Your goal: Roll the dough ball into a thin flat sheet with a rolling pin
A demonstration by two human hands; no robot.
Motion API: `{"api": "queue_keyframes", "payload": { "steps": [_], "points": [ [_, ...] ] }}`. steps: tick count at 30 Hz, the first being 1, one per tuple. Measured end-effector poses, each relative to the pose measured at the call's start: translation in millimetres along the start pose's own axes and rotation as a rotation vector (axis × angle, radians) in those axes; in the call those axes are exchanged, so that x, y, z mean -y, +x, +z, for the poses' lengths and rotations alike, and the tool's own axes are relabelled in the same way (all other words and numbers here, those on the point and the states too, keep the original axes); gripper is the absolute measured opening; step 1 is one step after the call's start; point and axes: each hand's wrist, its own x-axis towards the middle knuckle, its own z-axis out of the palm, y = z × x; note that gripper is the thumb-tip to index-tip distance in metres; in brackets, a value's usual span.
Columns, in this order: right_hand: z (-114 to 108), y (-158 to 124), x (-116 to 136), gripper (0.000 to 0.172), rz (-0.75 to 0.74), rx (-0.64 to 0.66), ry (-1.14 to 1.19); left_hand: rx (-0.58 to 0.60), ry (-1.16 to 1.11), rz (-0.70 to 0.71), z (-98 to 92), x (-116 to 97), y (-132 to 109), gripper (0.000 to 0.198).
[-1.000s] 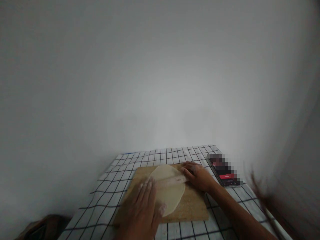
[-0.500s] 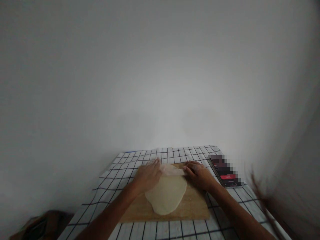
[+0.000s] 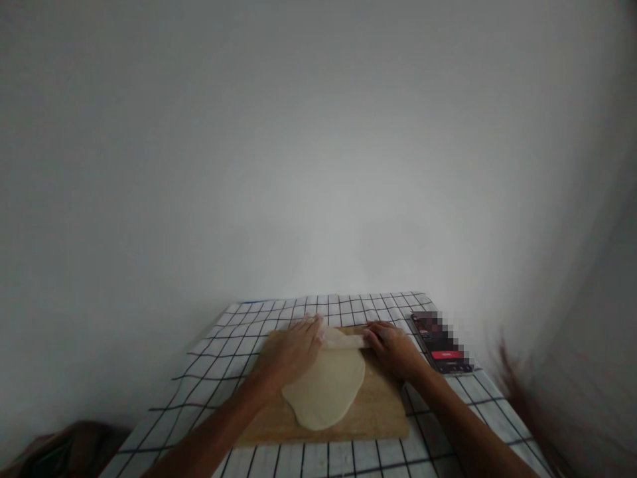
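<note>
A flat, pale sheet of dough [image 3: 326, 392] lies on a wooden board [image 3: 375, 415]. Across the dough's far edge rests a floury rolling pin [image 3: 346, 340]. My left hand [image 3: 293, 352] lies flat on the pin's left part, fingers stretched forward. My right hand [image 3: 393, 348] rests on the pin's right end with the fingers curved over it. Both forearms reach in from the bottom of the view.
The board sits on a white cloth with a black grid [image 3: 239, 345] covering the table. A phone with a dark and red screen [image 3: 440, 342] lies right of the board. A plain grey wall [image 3: 318, 146] rises behind. Something brown [image 3: 64, 451] sits low left.
The rolling pin has travelled from the dough's middle to its far edge. My left hand moved forward with it; my right hand shifted slightly. The dough looks a bit longer.
</note>
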Motion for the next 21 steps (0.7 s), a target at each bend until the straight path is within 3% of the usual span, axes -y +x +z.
{"api": "queue_keyframes", "payload": {
  "steps": [7, 12, 16, 21],
  "points": [
    [-3.2, 0.0, 1.4, 0.037, -0.083, -0.002, 0.006, -0.243, 0.170, 0.032, -3.3, -54.7, -79.5, 0.058],
    [-0.8, -2.0, -4.1, 0.039, -0.059, -0.005, 0.002, -0.350, 0.273, 0.140, -9.7, -80.8, -104.2, 0.069],
    [-1.5, -1.9, -2.6, 0.039, -0.042, -0.017, -0.006, -0.355, 0.254, 0.153, -8.4, -67.6, -100.5, 0.065],
    [-5.5, 1.2, 2.1, 0.037, -0.001, 0.027, -0.069, -0.382, 0.143, 0.248, 23.3, -24.6, -67.3, 0.046]
  ]
}}
